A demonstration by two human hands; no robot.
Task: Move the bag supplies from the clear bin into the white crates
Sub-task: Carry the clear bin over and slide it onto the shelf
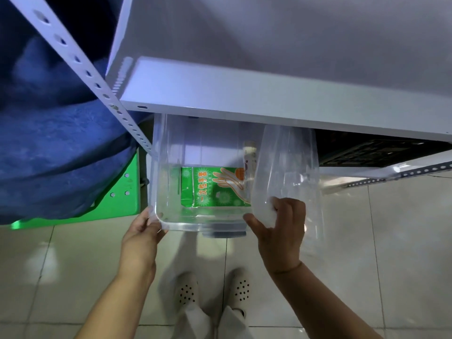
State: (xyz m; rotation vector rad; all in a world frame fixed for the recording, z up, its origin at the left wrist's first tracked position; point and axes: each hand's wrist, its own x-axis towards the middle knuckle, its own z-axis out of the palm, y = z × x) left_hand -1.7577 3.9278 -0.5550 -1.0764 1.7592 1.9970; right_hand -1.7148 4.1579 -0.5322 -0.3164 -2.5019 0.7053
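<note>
While left hand (143, 231) grips clear bin (171, 182) corner to steady it, right hand (278, 223) pinches clear plastic bags (286, 172) upright, likely lifting out; green glove box (215, 187) remains inside.

We are seeing the shelf (269, 104) covering the clear bin's (156, 167) far end. The green pack's (220, 187) small print is blurring, and the dark crate (367, 150) is lying mostly hidden.

Clear bin (171, 152): glossy transparent plastic. Bag (286, 172) above right-hand grip: thin clear film. Glove packet (215, 189): shiny printed plastic. Shelf (244, 94): smooth white-painted metal. Floor (391, 241): glossy tile.
</note>
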